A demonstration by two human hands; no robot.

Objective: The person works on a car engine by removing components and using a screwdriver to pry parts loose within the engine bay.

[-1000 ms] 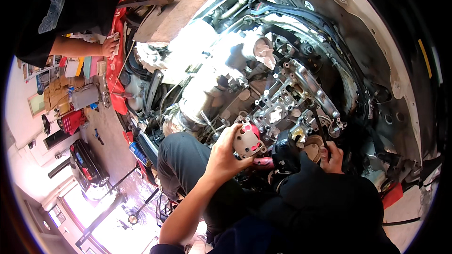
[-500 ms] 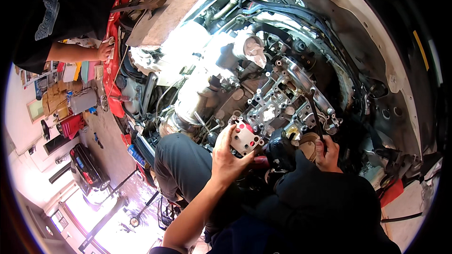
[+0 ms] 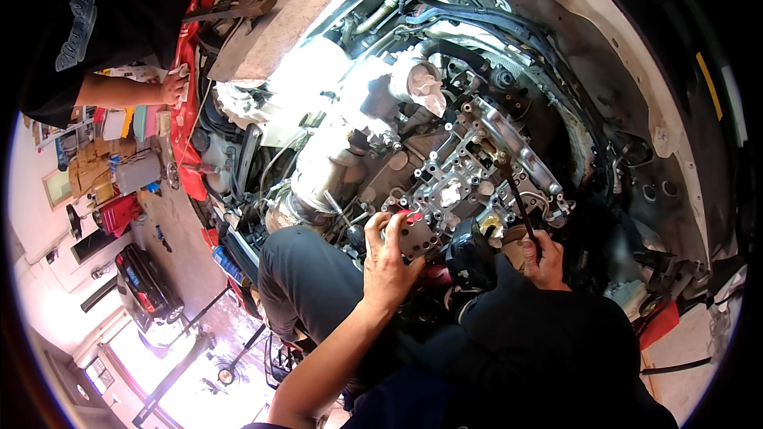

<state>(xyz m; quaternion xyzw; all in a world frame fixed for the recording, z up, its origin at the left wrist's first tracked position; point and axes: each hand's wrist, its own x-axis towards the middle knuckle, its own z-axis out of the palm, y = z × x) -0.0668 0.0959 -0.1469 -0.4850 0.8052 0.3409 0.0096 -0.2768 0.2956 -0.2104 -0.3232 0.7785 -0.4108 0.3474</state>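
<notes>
My left hand (image 3: pixel 385 266) is closed round the edges of a flat grey metal plate (image 3: pixel 416 237) with several round holes, pinched between fingers and thumb. A bit of red shows at the plate's upper edge. It is held at the near left side of an opened engine (image 3: pixel 469 175), whose bare metal top shows valve-train parts and bolts. My right hand (image 3: pixel 546 260) grips the lower end of a long, dark wrench (image 3: pixel 520 202). The wrench slants up over the engine's right part, its head by the shiny metal rail (image 3: pixel 517 143). Whether the head touches anything I cannot tell.
A black cylindrical part (image 3: pixel 470 253) stands between my hands. White paper (image 3: pixel 425 89) stuffs a pipe opening beyond. A bright light washes out the far left. Another person's hand (image 3: pixel 175 86) rests with a cloth on the red fender cover (image 3: pixel 184 123). My bent knee (image 3: pixel 306 270) is at left.
The wrench's head has swung left, and my right hand has shifted slightly left with it. My left hand has tilted the plate, which now looks darker and shows less red.
</notes>
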